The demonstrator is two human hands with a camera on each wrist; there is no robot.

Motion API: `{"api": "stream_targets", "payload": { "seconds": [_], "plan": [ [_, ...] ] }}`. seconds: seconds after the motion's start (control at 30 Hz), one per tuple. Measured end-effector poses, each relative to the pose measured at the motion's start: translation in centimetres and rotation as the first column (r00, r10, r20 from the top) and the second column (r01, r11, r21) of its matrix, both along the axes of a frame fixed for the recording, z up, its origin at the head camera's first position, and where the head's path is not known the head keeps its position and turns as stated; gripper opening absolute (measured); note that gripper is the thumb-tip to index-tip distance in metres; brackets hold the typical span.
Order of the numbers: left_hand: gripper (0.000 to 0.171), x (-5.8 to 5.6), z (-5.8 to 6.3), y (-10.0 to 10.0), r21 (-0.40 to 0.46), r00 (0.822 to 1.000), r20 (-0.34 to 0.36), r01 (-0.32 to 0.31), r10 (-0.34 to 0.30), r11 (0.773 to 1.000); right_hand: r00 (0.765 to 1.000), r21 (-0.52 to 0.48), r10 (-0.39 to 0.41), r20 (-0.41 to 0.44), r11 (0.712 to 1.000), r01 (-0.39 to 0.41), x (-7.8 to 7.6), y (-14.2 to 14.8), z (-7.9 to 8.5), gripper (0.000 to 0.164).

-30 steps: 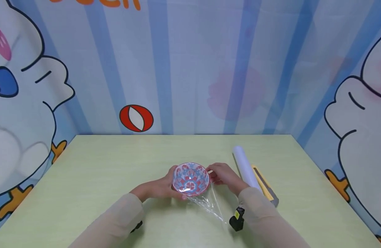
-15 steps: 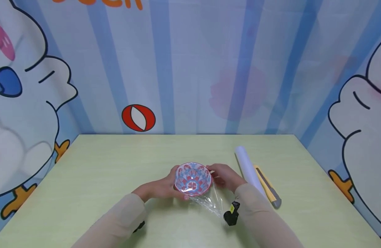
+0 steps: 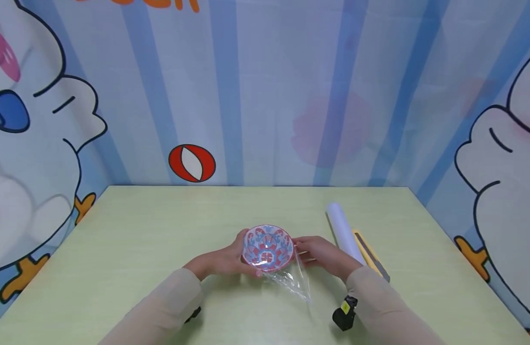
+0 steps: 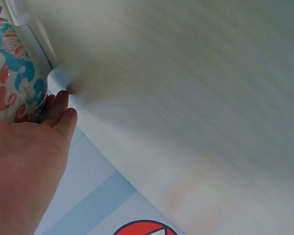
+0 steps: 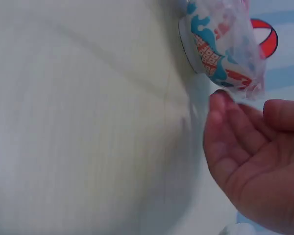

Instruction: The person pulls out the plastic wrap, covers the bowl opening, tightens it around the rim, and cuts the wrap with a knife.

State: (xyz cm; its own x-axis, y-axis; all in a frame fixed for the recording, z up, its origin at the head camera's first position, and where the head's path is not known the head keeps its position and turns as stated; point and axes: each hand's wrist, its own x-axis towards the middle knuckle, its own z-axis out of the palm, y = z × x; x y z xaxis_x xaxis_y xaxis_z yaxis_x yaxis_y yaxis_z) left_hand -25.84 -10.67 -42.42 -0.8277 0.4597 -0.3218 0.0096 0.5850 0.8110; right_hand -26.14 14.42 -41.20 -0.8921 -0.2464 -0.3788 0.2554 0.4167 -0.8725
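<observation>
I see the bowl (image 3: 267,247) standing near the middle of the desk (image 3: 131,239), directly between my two hands. My left hand (image 3: 224,261) lies against its left side, fingers nearly straight along the wall. My right hand (image 3: 323,255) is just beside its right side, fingers relaxed and spread a little, holding nothing. The loose plastic film (image 3: 293,280) trails from the bowl toward me and slightly right, nearer to the right hand.

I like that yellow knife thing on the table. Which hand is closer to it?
The right hand. It sits beside the bowl, with only the white roll between it and the yellow knife. The left hand is on the bowl's far side, farther away.
</observation>
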Motion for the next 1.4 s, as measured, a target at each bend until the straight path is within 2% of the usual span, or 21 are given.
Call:
{"api": "stream_targets", "payload": {
  "seconds": [0.13, 0.33, 0.4, 0.53, 0.63, 0.77, 0.87, 0.93, 1.0, 1.07, 1.17, 1.23, 1.33, 1.4],
  "plan": [
    [0.116, 0.1, 0.3, 0.0, -0.010, 1.000, -0.002, -0.005, 0.005, 1.000, 0.991, 0.108, 0.072, -0.109, 0.992, -0.061, 2.0, 0.4, 0.6, 0.041],
    [0.116, 0.2, 0.4, 0.1, -0.016, 1.000, -0.006, -0.015, 0.015, 1.000, 0.942, 0.302, 0.149, -0.301, 0.952, -0.054, 4.2, -0.4, 0.6, 0.053],
    [0.117, 0.2, 0.3, 0.2, -0.016, 1.000, -0.002, -0.017, 0.017, 1.000, 0.927, 0.330, 0.157, -0.341, 0.943, -0.038, 4.6, -0.8, 0.3, 0.050],
    [0.117, 0.2, 0.0, 0.2, -0.008, 1.000, 0.005, -0.015, 0.015, 1.000, 0.900, 0.357, 0.159, -0.406, 0.934, -0.004, 4.9, -1.5, -0.4, 0.033],
    [0.116, 0.1, 0.0, 0.2, -0.004, 1.000, 0.002, -0.010, 0.010, 1.000, 0.871, 0.393, 0.175, -0.458, 0.919, 0.022, 5.1, -1.9, -0.8, 0.023],
    [0.115, 0.1, 0.0, 0.1, 0.000, 1.000, -0.007, -0.007, 0.007, 1.000, 0.840, 0.436, 0.189, -0.509, 0.898, 0.063, 5.5, -2.1, -1.0, 0.025],
    [0.114, 0.0, 0.0, 0.1, 0.005, 1.000, -0.007, -0.002, 0.002, 1.000, 0.866, 0.426, 0.168, -0.472, 0.903, 0.057, 6.0, -2.3, -0.7, 0.038],
    [0.114, 0.0, 0.0, 0.1, 0.008, 1.000, -0.007, 0.003, -0.003, 1.000, 0.894, 0.397, 0.158, -0.420, 0.917, 0.024, 6.4, -2.7, -0.6, 0.051],
    [0.114, 0.0, 0.0, 0.0, 0.006, 1.000, -0.011, 0.006, -0.006, 1.000, 0.913, 0.378, 0.163, -0.375, 0.926, -0.010, 6.9, -3.1, -0.6, 0.066],
    [0.114, 0.0, 0.1, 0.0, 0.006, 1.000, -0.015, 0.008, -0.008, 1.000, 0.919, 0.371, 0.169, -0.356, 0.928, -0.027, 7.3, -3.5, -0.6, 0.080],
    [0.115, -0.1, 0.1, 0.0, 0.003, 1.000, -0.018, 0.004, -0.004, 1.000, 0.916, 0.374, 0.148, -0.372, 0.927, 0.003, 7.5, -4.0, -0.7, 0.089],
    [0.115, -0.1, 0.1, 0.0, 0.003, 1.000, -0.014, 0.002, -0.002, 1.000, 0.917, 0.355, 0.114, -0.383, 0.934, 0.032, 7.2, -4.4, -0.8, 0.082],
    [0.116, -0.1, 0.0, 0.1, -0.004, 1.000, -0.007, -0.005, 0.005, 1.000, 0.918, 0.305, 0.081, -0.388, 0.951, 0.045, 6.7, -4.6, -1.0, 0.063],
    [0.117, 0.0, -0.1, 0.1, -0.011, 1.000, -0.001, -0.013, 0.013, 1.000, 0.931, 0.255, 0.057, -0.360, 0.966, 0.040, 6.2, -4.6, -1.0, 0.052]
  ]
}}
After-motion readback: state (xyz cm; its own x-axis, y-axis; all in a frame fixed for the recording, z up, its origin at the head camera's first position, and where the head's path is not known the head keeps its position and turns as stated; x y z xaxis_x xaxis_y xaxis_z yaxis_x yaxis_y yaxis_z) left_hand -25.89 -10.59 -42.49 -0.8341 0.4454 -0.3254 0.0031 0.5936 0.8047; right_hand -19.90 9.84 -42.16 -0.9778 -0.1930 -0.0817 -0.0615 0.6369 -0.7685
